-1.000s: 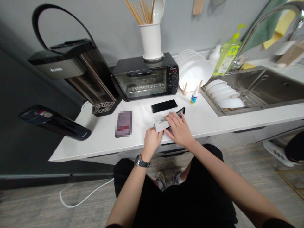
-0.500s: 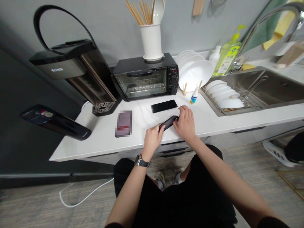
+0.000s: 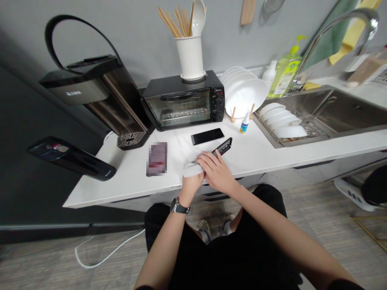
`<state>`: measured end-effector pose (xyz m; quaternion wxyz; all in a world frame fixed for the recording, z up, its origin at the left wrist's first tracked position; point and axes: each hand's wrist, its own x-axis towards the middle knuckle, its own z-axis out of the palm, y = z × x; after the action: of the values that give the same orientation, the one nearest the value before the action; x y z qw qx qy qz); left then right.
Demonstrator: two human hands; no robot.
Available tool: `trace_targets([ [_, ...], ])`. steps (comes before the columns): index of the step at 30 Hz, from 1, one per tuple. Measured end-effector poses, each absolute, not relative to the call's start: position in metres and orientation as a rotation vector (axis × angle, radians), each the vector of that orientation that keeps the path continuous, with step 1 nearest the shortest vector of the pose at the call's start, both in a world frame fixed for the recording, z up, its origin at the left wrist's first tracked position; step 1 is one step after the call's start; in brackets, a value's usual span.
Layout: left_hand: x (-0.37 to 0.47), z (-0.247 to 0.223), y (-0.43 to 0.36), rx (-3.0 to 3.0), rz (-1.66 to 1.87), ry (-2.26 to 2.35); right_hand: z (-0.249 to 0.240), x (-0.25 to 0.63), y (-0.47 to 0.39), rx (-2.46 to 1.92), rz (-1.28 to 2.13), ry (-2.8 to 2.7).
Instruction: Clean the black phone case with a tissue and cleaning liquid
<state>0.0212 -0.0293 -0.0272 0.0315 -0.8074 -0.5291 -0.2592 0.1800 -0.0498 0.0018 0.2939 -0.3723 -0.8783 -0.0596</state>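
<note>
A slim black phone case [image 3: 225, 146] slants up and right above the counter's front edge, its far end showing light slots. My left hand [image 3: 191, 183], below a wrist with a dark watch, is closed around the case's near end; its fingers are mostly covered. Over that end lies my right hand [image 3: 218, 172], fingers bent and pressing a pale grey-white cloth [image 3: 191, 169] against it. The cloth sticks out left, above my left hand. Just beyond, a black phone [image 3: 207, 136] lies flat on the counter, with a small spray bottle [image 3: 244, 123] to its right.
A blurred-out purplish item [image 3: 157, 158] lies left on the white counter [image 3: 133, 177]. Behind stand a toaster oven [image 3: 184, 102], a dark water dispenser [image 3: 99, 92] and racked white plates [image 3: 246, 96]. A dark tumbler-like object [image 3: 72, 157] leans at left; a sink [image 3: 347, 117] is right.
My right hand has slid down and left from the case's far end onto its near end. The pale cloth now shows beside my left hand, and the case's far end is uncovered.
</note>
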Motion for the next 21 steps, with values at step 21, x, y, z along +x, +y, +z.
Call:
trace_targets([
  [21,0.028,-0.003,-0.037,-2.587,-1.129,-1.726,0.003,0.232,0.006,-1.514,-0.244,-1.863],
])
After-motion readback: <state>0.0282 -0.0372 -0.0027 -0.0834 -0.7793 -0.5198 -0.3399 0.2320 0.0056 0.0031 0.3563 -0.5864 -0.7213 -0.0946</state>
